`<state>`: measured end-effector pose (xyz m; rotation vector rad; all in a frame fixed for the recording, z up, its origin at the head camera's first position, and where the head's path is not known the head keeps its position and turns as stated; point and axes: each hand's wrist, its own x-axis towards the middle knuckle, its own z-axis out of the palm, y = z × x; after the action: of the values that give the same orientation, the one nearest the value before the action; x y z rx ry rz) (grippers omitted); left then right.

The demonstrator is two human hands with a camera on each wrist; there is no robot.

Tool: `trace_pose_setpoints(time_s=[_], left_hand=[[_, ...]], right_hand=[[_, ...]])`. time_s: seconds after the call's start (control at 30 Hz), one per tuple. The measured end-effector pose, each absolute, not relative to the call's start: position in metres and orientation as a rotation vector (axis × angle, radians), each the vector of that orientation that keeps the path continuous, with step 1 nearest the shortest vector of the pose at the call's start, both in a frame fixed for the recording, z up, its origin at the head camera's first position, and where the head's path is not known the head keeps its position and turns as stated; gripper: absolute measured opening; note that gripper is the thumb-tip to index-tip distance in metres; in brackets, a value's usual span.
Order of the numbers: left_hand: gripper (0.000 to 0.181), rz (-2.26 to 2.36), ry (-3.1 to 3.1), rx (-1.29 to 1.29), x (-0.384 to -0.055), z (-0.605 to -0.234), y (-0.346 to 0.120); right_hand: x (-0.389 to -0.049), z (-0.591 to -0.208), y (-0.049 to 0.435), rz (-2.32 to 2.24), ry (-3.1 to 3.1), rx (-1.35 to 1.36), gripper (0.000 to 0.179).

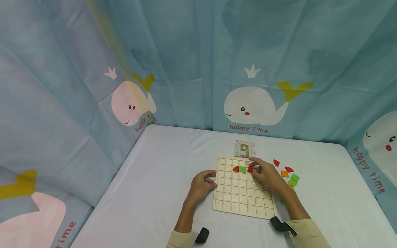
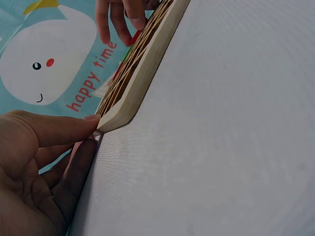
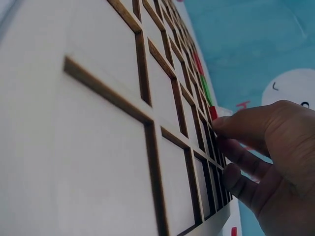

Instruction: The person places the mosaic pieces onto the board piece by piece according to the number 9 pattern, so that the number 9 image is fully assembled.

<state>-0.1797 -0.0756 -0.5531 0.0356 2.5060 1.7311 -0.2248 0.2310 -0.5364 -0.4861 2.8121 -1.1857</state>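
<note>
A pale wooden grid board [image 1: 235,193] lies on the white table. My left hand [image 1: 201,186] touches the board's left edge with thumb and fingertips; in the left wrist view the thumb [image 2: 64,129] meets it near a corner. In an upper row sit a red quarter-circle piece [image 1: 236,168] and a green square [image 1: 242,169]. Just right of these my right hand [image 1: 268,175] pinches another red quarter-circle piece [image 1: 250,169] at the board's surface. In the right wrist view the thumb lies right at that red piece [image 3: 213,112]; its far side is hidden.
A printed pattern card [image 1: 238,148] lies behind the board. Right of the board are loose red pieces [image 1: 289,169], an orange square [image 1: 284,174] and green squares [image 1: 295,177], some partly behind the right arm. A whale-printed blue curtain [image 1: 186,96] surrounds the table.
</note>
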Motion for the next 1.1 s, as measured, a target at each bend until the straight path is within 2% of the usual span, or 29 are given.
trace_pose_setpoints(time_s=[0.7, 1.1], left_hand=[[0.050, 1.723, 2.511, 0.040, -0.179, -0.553, -0.076], [0.050, 1.722, 2.517, 0.041, -0.179, -0.553, -0.076]], right_hand=[[-0.223, -0.537, 0.231, -1.162, 2.855, -0.488, 0.056], [-0.213, -0.531, 0.234, -1.193, 2.877, -0.392, 0.051]])
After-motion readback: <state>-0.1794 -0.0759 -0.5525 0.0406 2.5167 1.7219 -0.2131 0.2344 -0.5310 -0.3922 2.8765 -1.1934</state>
